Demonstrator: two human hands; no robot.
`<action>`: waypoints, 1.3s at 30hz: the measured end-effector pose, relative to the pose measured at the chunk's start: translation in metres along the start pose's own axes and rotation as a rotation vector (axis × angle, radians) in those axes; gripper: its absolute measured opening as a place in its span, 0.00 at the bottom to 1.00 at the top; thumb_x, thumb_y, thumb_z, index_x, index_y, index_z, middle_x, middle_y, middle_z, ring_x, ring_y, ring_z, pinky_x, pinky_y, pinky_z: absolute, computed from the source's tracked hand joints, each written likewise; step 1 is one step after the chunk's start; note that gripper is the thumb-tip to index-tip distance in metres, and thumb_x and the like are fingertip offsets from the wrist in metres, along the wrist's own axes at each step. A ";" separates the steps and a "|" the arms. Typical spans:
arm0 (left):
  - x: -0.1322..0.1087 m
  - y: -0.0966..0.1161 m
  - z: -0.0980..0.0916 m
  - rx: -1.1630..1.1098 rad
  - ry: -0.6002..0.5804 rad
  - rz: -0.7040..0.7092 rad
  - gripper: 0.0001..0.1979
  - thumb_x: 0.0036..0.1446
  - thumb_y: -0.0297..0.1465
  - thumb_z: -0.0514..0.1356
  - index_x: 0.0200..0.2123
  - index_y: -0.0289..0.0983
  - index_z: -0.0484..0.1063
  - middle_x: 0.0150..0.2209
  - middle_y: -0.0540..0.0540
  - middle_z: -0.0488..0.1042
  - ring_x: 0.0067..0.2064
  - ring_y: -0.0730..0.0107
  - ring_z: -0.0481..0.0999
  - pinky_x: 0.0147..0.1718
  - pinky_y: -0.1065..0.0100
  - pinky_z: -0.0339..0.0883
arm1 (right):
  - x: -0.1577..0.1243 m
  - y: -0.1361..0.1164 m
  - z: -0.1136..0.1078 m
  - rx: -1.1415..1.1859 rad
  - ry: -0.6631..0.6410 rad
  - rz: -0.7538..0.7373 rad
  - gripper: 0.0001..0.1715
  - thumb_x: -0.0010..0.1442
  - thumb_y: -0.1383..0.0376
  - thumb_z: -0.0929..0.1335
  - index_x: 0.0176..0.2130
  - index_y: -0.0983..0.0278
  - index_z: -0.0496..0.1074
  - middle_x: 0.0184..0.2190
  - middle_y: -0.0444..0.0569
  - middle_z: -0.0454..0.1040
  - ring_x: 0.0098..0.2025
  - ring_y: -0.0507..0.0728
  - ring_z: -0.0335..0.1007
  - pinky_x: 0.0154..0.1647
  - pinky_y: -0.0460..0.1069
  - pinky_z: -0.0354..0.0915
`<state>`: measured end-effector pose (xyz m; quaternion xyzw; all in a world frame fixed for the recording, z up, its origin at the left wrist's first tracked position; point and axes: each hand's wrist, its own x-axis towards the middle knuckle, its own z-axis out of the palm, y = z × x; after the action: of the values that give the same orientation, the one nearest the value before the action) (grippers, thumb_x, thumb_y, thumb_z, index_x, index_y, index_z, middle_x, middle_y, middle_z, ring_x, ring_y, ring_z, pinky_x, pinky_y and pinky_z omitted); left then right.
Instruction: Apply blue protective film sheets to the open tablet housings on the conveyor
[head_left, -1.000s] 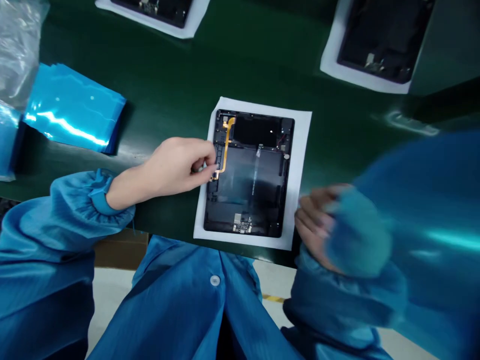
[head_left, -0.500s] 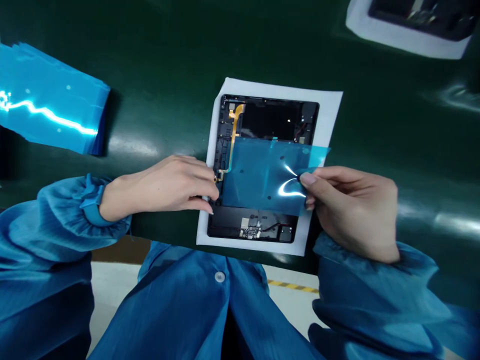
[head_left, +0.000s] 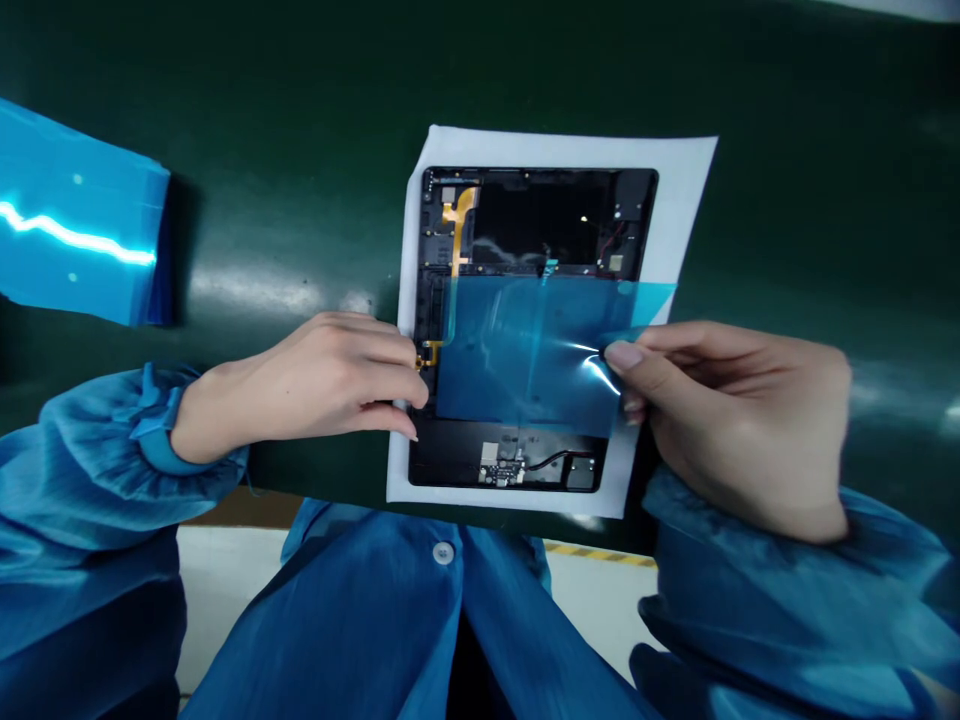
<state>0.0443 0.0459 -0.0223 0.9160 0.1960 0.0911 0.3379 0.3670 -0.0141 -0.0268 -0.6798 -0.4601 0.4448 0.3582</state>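
An opened black tablet housing [head_left: 525, 215] lies on a white sheet [head_left: 682, 190] on the dark green surface. A translucent blue film [head_left: 525, 350] is spread over the housing's middle. My right hand [head_left: 735, 420] pinches the film's right edge between thumb and fingers. My left hand [head_left: 315, 380] rests at the housing's left edge with its fingers curled, the fingertips touching the end of an orange flex cable [head_left: 454, 215] and the film's left edge. A small connector board [head_left: 501, 465] shows at the housing's bottom, below the film.
A stack of blue film sheets [head_left: 75, 230] lies at the far left on the green surface [head_left: 300, 150]. The surface's near edge runs just below the white sheet, above my blue coat [head_left: 420, 620]. A pale floor shows underneath.
From a blurred position at the right, my right hand brought a blue film over the housing and now holds it a little lower on it. My left hand stayed at the left edge. The view shifted closer.
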 end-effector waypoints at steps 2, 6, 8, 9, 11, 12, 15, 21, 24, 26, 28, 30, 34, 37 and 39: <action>0.000 0.000 0.000 0.008 0.015 0.017 0.15 0.74 0.43 0.61 0.40 0.41 0.80 0.38 0.48 0.83 0.38 0.68 0.80 0.39 0.67 0.68 | 0.000 0.001 0.000 -0.017 0.005 -0.015 0.06 0.58 0.61 0.81 0.37 0.58 0.86 0.22 0.41 0.77 0.20 0.48 0.67 0.19 0.45 0.64; 0.001 0.000 -0.001 0.020 0.038 0.044 0.15 0.73 0.43 0.61 0.39 0.40 0.80 0.37 0.48 0.83 0.37 0.69 0.80 0.38 0.67 0.69 | -0.001 0.002 -0.001 -0.017 0.005 -0.026 0.06 0.58 0.60 0.81 0.37 0.57 0.86 0.22 0.41 0.77 0.20 0.49 0.67 0.19 0.46 0.64; 0.000 -0.001 -0.001 0.018 0.036 0.041 0.15 0.74 0.43 0.61 0.39 0.40 0.80 0.37 0.48 0.83 0.37 0.69 0.80 0.38 0.67 0.69 | 0.000 0.002 -0.001 -0.007 0.003 -0.023 0.06 0.58 0.60 0.81 0.37 0.57 0.86 0.22 0.40 0.76 0.20 0.49 0.67 0.19 0.47 0.64; 0.000 -0.001 -0.001 0.018 0.035 0.040 0.15 0.74 0.43 0.61 0.39 0.40 0.80 0.37 0.48 0.83 0.37 0.68 0.80 0.38 0.67 0.68 | 0.000 0.002 -0.001 -0.005 0.003 -0.024 0.06 0.58 0.61 0.81 0.37 0.57 0.86 0.22 0.40 0.76 0.20 0.49 0.67 0.19 0.46 0.64; 0.000 0.000 -0.001 0.020 0.029 0.035 0.16 0.74 0.44 0.60 0.40 0.40 0.80 0.37 0.48 0.83 0.37 0.68 0.80 0.38 0.67 0.69 | 0.000 0.002 -0.001 -0.005 0.003 -0.022 0.06 0.57 0.61 0.81 0.36 0.57 0.86 0.21 0.40 0.76 0.20 0.49 0.67 0.19 0.46 0.64; 0.000 0.000 0.000 0.020 0.020 0.028 0.16 0.74 0.44 0.60 0.40 0.41 0.80 0.37 0.48 0.83 0.37 0.68 0.80 0.38 0.67 0.69 | 0.000 0.002 -0.001 -0.005 0.004 -0.021 0.06 0.57 0.61 0.81 0.36 0.57 0.86 0.21 0.40 0.76 0.20 0.49 0.67 0.19 0.46 0.64; 0.000 0.000 0.000 0.016 -0.006 0.004 0.16 0.74 0.45 0.60 0.40 0.42 0.81 0.37 0.48 0.83 0.38 0.68 0.80 0.39 0.66 0.69 | 0.000 0.002 -0.001 -0.006 0.002 -0.022 0.05 0.58 0.61 0.81 0.37 0.57 0.86 0.22 0.40 0.76 0.20 0.49 0.67 0.19 0.45 0.64; 0.000 -0.001 0.000 0.022 0.014 0.024 0.15 0.74 0.44 0.60 0.40 0.41 0.80 0.37 0.48 0.83 0.37 0.69 0.80 0.39 0.67 0.69 | -0.001 0.002 0.000 -0.005 0.015 -0.015 0.05 0.57 0.62 0.81 0.36 0.56 0.86 0.21 0.40 0.76 0.20 0.48 0.68 0.20 0.45 0.66; -0.001 0.000 0.000 0.030 0.032 0.035 0.15 0.74 0.43 0.60 0.40 0.40 0.79 0.37 0.48 0.83 0.37 0.69 0.80 0.40 0.67 0.69 | 0.000 0.001 0.001 -0.005 0.011 -0.002 0.05 0.57 0.61 0.81 0.36 0.56 0.86 0.21 0.39 0.76 0.20 0.48 0.68 0.20 0.44 0.66; -0.001 0.000 0.001 0.024 0.033 0.030 0.15 0.74 0.42 0.60 0.40 0.40 0.79 0.37 0.48 0.82 0.37 0.69 0.80 0.39 0.67 0.68 | 0.000 0.002 0.001 -0.012 0.001 0.006 0.06 0.57 0.60 0.81 0.36 0.56 0.86 0.21 0.39 0.76 0.19 0.48 0.67 0.20 0.44 0.65; 0.000 0.000 0.001 0.017 0.036 0.032 0.15 0.74 0.43 0.60 0.40 0.40 0.79 0.36 0.48 0.82 0.37 0.69 0.79 0.38 0.67 0.68 | 0.000 0.002 0.000 -0.015 -0.003 0.011 0.07 0.57 0.59 0.82 0.37 0.56 0.86 0.21 0.39 0.76 0.20 0.48 0.68 0.20 0.44 0.66; -0.001 -0.001 0.001 0.010 0.044 0.037 0.16 0.74 0.43 0.59 0.40 0.39 0.79 0.36 0.48 0.82 0.36 0.69 0.79 0.38 0.66 0.68 | 0.000 0.003 0.000 -0.020 0.002 0.014 0.08 0.56 0.59 0.82 0.37 0.56 0.86 0.21 0.40 0.76 0.20 0.49 0.68 0.21 0.45 0.66; -0.001 -0.001 0.001 -0.003 0.051 0.028 0.16 0.74 0.44 0.60 0.39 0.40 0.79 0.35 0.49 0.81 0.36 0.69 0.79 0.37 0.66 0.68 | 0.000 0.000 0.001 -0.046 0.008 0.024 0.10 0.55 0.57 0.81 0.37 0.58 0.87 0.21 0.41 0.76 0.19 0.51 0.67 0.20 0.47 0.66; -0.001 -0.001 0.001 -0.009 0.079 0.048 0.14 0.73 0.42 0.61 0.39 0.39 0.79 0.35 0.48 0.81 0.36 0.69 0.79 0.36 0.66 0.68 | 0.000 -0.002 0.001 -0.051 0.006 0.041 0.11 0.55 0.56 0.81 0.37 0.58 0.87 0.20 0.42 0.76 0.19 0.51 0.67 0.19 0.48 0.66; -0.001 -0.001 0.002 -0.012 0.094 0.061 0.14 0.73 0.42 0.62 0.40 0.38 0.79 0.35 0.48 0.81 0.36 0.69 0.79 0.36 0.66 0.67 | 0.000 -0.002 0.001 -0.052 0.000 0.049 0.11 0.55 0.56 0.81 0.37 0.58 0.87 0.20 0.42 0.76 0.19 0.51 0.67 0.19 0.47 0.66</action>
<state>0.0440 0.0452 -0.0243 0.9142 0.1833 0.1456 0.3309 0.3653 -0.0130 -0.0250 -0.7001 -0.4547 0.4412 0.3292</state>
